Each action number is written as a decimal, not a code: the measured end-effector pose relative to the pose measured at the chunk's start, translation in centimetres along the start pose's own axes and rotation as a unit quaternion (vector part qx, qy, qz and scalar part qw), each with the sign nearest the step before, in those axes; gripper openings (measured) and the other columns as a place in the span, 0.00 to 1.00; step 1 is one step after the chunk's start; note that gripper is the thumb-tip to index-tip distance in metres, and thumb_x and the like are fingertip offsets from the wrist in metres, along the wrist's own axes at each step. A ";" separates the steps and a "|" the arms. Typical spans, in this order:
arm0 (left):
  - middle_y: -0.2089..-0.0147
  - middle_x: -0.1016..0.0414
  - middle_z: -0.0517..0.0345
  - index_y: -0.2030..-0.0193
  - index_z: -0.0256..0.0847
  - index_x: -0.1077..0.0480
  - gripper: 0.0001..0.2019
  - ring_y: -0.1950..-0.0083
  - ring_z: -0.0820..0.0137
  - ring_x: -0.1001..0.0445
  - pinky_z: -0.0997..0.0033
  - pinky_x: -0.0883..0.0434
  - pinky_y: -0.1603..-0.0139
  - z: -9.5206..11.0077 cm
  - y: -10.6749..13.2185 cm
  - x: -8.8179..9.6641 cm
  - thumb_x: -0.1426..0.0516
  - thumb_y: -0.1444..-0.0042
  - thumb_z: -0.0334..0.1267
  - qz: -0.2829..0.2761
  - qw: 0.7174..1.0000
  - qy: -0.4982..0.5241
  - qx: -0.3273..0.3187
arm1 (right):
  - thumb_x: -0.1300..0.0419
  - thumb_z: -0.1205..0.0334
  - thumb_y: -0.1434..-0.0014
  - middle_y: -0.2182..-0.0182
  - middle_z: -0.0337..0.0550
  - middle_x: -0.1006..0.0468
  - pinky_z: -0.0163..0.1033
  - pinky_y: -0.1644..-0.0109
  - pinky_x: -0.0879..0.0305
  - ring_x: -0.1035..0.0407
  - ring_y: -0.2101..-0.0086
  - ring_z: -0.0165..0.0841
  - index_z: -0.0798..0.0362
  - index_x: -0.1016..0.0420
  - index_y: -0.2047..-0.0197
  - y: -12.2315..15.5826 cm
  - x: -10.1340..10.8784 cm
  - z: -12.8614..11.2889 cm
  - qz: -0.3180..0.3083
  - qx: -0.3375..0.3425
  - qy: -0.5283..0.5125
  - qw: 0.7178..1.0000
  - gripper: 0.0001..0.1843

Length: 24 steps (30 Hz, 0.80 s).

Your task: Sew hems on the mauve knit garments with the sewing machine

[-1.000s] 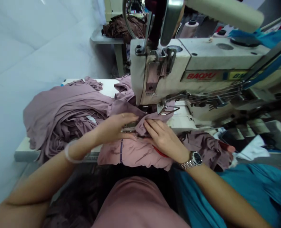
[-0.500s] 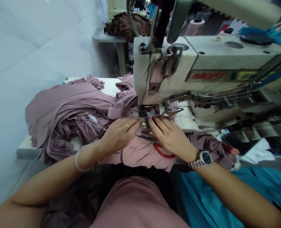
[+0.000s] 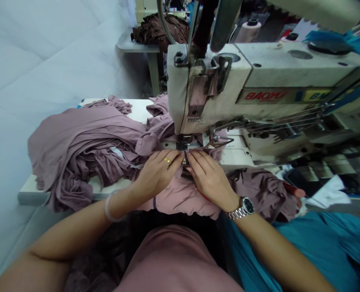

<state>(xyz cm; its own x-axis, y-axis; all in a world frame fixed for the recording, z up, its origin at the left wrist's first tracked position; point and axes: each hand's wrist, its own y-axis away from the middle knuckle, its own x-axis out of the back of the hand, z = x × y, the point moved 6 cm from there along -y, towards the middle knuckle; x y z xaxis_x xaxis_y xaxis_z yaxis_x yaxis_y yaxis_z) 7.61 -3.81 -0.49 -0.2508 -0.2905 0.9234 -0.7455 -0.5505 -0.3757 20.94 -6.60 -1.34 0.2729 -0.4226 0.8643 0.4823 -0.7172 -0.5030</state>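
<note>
Cloth of pale pink (image 3: 180, 196) lies over the near edge of the bench (image 3: 30, 198), just beyond the person's lap. Next, the left hand (image 3: 160, 168) and right hand (image 3: 210, 174) lie palm down, fingertips nearly meeting, each seemingly grasping mauve fabric (image 3: 216, 154) right before the presser foot (image 3: 184, 142) of the sewing machine (image 3: 274, 77). Both thumbs are out of sight, so the exact hold cannot be told. The work looks partway through one piece: fabric is brought up to the foot, but no finished seam shows, and the fingers cover any stitching. A red edge (image 3: 203, 195) peeks from under the right hand; the rest is covered. Leftward, a large mauve heap (image 3: 85, 134) probably means more pieces remain, though sewn and unsewn look alike. Farther off, the machine's right end is cut off, and brown cloth (image 3: 163, 32) sits in dim light.
</note>
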 end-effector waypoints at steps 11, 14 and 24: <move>0.42 0.30 0.43 0.39 0.30 0.34 0.19 0.43 0.59 0.32 0.59 0.32 0.46 0.3 -0.1 0.3 0.52 0.35 0.31 0.009 0.999 0.014 0.031 | 0.47 0.64 0.34 0.44 0.59 0.29 0.51 0.43 0.31 0.35 0.45 0.47 0.68 0.32 0.42 -0.8 0.4 -1.1 -0.006 0.003 0.036 0.999 0.21; 0.42 0.30 0.43 0.37 0.31 0.35 0.20 0.44 0.58 0.32 0.58 0.32 0.46 0.3 -0.2 0.2 0.51 0.35 0.31 -0.001 0.999 0.011 0.031 | 0.47 0.64 0.34 0.44 0.60 0.29 0.51 0.44 0.30 0.35 0.46 0.47 0.69 0.32 0.42 -0.9 0.6 -1.1 -0.007 0.010 0.039 0.999 0.21; 0.42 0.30 0.43 0.39 0.31 0.34 0.20 0.43 0.58 0.33 0.58 0.32 0.45 0.1 -0.1 0.1 0.50 0.37 0.28 0.000 1.000 0.013 0.027 | 0.47 0.71 0.36 0.41 0.57 0.31 0.49 0.36 0.37 0.39 0.42 0.43 0.66 0.34 0.39 -0.1 0.2 0.2 -0.016 0.027 -0.029 0.999 0.22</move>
<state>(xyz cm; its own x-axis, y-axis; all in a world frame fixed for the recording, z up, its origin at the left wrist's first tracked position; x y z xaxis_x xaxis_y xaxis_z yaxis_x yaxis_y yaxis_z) 7.73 -3.83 -0.38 -0.2670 -0.2704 0.9250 -0.7109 -0.5928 -0.3785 21.06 -6.47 -1.14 0.3038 -0.3663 0.8795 0.5348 -0.6984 -0.4756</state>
